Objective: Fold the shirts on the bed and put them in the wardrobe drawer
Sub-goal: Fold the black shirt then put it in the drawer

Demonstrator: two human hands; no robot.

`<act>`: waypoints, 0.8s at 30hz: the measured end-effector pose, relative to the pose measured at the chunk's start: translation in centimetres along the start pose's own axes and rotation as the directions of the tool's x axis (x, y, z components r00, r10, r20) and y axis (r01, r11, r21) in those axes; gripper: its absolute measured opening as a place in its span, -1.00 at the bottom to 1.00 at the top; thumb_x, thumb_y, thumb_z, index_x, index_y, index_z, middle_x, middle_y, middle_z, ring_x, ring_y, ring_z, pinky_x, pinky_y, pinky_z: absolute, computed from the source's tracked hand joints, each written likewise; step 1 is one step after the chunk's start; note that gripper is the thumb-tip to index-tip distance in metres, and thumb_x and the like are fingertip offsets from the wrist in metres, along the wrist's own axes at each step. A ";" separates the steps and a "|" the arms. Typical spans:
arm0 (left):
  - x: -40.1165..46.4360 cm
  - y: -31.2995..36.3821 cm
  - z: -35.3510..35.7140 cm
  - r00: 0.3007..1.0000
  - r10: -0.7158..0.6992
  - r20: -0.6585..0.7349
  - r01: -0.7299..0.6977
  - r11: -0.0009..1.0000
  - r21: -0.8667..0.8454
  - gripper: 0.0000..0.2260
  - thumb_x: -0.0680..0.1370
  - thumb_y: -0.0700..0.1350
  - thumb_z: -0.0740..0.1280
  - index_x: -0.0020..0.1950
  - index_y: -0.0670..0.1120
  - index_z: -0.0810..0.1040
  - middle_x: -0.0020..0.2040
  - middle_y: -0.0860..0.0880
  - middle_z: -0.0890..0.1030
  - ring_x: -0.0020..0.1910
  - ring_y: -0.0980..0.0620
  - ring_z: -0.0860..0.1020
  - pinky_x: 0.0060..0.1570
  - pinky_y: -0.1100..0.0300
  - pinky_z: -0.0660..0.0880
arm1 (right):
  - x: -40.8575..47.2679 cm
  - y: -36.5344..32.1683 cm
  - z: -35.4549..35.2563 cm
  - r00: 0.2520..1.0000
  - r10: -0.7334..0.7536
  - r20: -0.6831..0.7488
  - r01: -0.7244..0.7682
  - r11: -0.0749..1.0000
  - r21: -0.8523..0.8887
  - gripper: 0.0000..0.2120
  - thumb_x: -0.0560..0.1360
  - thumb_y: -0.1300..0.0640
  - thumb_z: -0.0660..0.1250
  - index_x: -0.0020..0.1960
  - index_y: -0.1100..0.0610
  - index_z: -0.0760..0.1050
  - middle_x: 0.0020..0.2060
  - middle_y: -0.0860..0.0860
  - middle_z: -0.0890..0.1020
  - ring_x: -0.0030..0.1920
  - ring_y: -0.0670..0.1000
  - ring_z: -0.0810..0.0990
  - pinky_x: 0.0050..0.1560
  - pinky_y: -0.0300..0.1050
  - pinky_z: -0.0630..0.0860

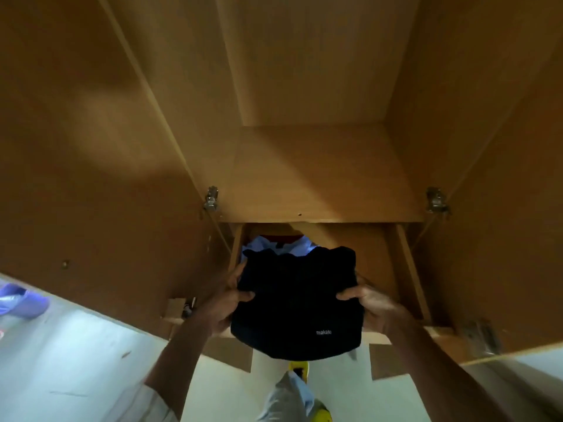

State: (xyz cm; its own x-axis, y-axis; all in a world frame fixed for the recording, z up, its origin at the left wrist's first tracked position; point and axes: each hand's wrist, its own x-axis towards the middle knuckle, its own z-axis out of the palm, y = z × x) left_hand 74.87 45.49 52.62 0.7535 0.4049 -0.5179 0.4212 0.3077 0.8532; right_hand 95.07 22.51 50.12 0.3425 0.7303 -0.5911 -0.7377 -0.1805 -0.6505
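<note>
Both hands grip a folded black shirt [297, 303] by its side edges, the left hand [227, 298] and right hand [370, 301] each with thumb on top and fingers curled beneath. It hangs over the open wardrobe drawer [408, 269], above a light blue shirt [262, 243] lying at the drawer's back left corner.

Dim, warm-toned wide-angle view with soft focus and bent edges.
The wardrobe [304, 86] interior sits in brownish gloom, a faint lighter patch and broad soft shadows crossing its left door [91, 132]. The floor [76, 360] at lower left is brightest, a pale bluish wash. The folded black shirt [297, 303] swallows all detail except small lettering. Straight panel lines splay outward; corners smear with blur.
</note>
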 end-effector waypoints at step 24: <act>9.2 -4.6 -1.9 0.905 0.007 -0.425 0.338 0.595 0.729 -0.52 0.49 -0.12 0.40 0.26 0.02 0.18 -0.08 -0.07 0.58 -0.08 -0.13 0.61 -0.12 -0.01 0.57 | 11.5 4.1 -2.5 0.952 0.112 -0.285 -0.270 0.748 -0.606 -0.29 0.40 0.31 0.53 0.44 0.03 0.31 0.29 -0.01 0.51 0.24 0.04 0.48 0.20 -0.06 0.45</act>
State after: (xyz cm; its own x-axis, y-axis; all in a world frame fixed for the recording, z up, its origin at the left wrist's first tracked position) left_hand 78.90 49.45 43.82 0.4704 0.7349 -0.4886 0.8733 -0.3083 0.3772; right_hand 97.45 28.51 39.50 0.4093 0.4868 -0.7717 -0.2919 -0.7315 -0.6163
